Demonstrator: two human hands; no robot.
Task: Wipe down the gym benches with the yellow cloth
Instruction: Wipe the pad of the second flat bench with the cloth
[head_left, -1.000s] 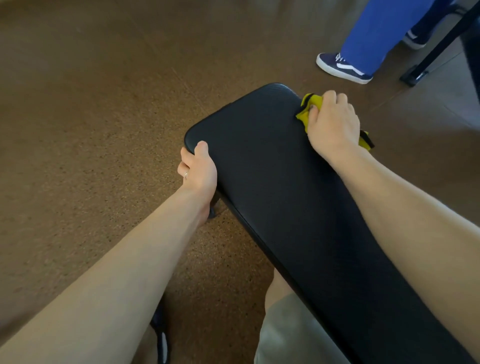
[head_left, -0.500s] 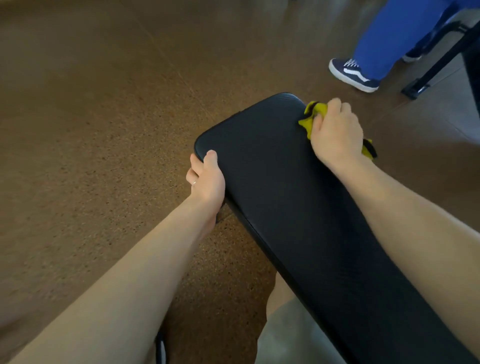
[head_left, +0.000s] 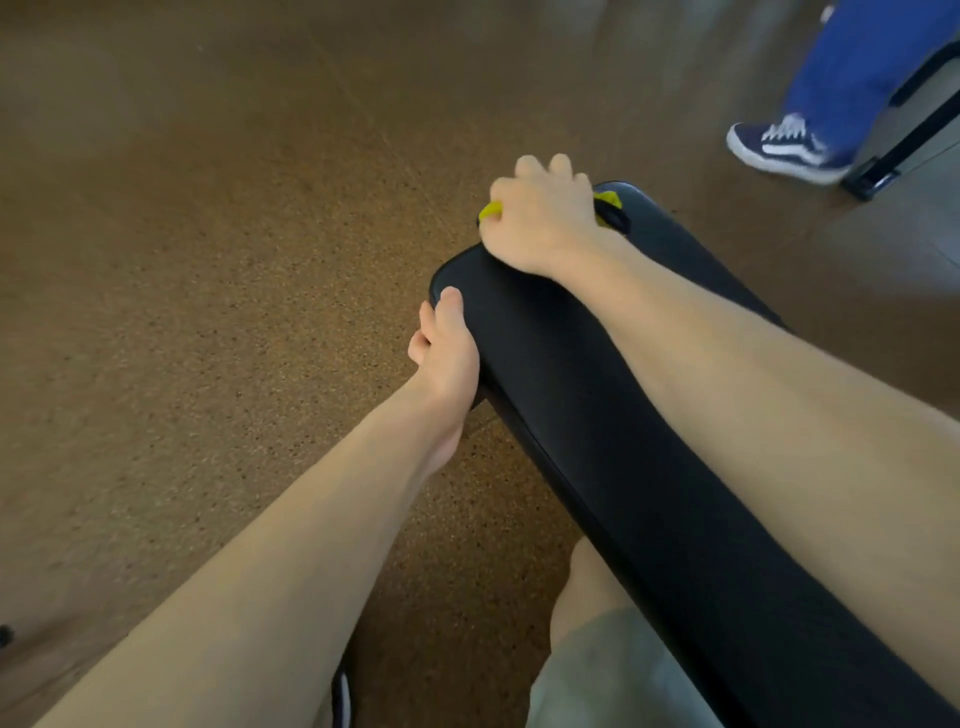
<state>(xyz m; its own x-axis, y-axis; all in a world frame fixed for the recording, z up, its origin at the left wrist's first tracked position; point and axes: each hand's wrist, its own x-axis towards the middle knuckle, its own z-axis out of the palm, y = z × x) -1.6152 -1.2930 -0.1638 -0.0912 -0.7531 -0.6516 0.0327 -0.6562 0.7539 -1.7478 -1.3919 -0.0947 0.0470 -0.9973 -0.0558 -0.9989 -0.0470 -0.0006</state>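
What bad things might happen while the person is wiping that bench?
The right hand pushes the yellow cloth right at the end of the bench, so the cloth might slide off onto the floor. Someone's sneaker is close to that end, so the two people might bump.

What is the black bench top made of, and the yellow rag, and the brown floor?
Long black bench pad: looks like padded vinyl or faux leather, matte with faint sheen and rounded edges. Crumpled yellow cloth under the right hand: soft fabric, perhaps microfibre; it bunches. Brown speckled floor: seemingly rubber or cork, matte and flecked.
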